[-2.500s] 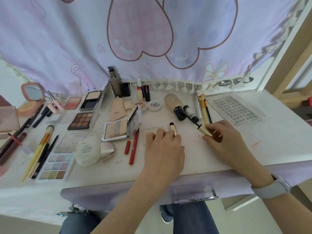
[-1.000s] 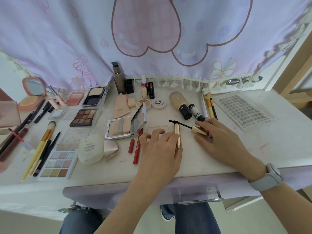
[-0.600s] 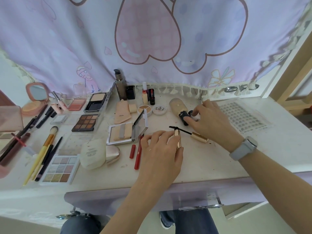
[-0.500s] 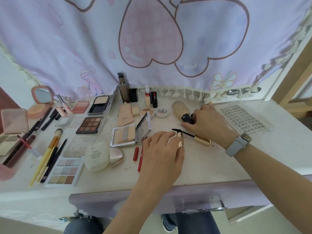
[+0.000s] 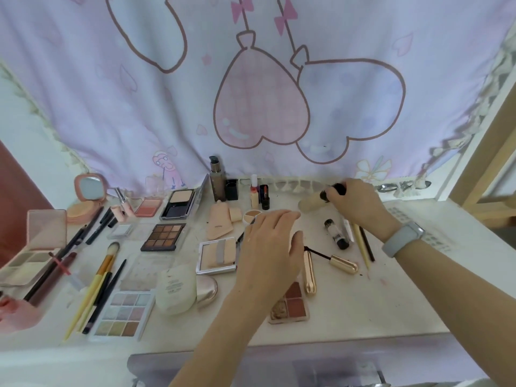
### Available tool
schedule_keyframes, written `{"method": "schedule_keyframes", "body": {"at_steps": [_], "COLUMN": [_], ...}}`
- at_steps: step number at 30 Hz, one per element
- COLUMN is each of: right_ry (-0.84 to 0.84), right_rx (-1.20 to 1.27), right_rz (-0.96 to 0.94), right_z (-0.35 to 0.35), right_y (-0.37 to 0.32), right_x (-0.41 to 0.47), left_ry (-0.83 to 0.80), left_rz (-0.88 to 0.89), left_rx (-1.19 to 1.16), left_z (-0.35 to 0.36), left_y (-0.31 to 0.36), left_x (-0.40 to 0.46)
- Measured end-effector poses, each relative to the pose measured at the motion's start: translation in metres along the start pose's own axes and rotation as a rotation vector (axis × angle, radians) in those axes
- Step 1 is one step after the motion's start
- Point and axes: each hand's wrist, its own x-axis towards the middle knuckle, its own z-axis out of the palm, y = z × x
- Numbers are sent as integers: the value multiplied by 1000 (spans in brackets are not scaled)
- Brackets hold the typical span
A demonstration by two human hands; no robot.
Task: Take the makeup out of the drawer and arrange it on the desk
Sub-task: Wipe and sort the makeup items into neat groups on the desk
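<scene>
Gripping a beige bottle (image 5: 310,204) by its dark cap, the right hand (image 5: 356,203) hides it (left hand (image 5: 269,247) hovers spread)

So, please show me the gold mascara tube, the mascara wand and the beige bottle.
gold mascara tube (image 5: 309,275), head view, middle of body.
mascara wand (image 5: 343,263), head view, gold cap.
beige bottle (image 5: 310,204), head view, body.

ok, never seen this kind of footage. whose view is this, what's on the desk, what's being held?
It is one wide-angle camera on a person's head, looking down at their two bare hands; there is no robot. The right hand grips a beige bottle with a dark cap near the curtain. The left hand hovers open, holding nothing. On the desk lie makeup items: a gold mascara tube, its separate wand, eyeshadow palettes, brushes and compacts.
</scene>
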Motion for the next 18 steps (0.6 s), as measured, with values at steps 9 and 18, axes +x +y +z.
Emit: {"method": "schedule_keyframes", "body": {"at_steps": [9, 18], "right_ry": [-227, -323], "right_rx": [899, 526], "right_rz": [17, -490], "right_z": [-45, -61], "right_y": [-48, -78], "right_x": [-20, -36], "left_ry": [-54, -117], "left_rz": [-95, -131], "left_rx": [-154, -382], "left_z": [-11, -46], "left_y": [-14, -30], "left_x": [34, 27]}}
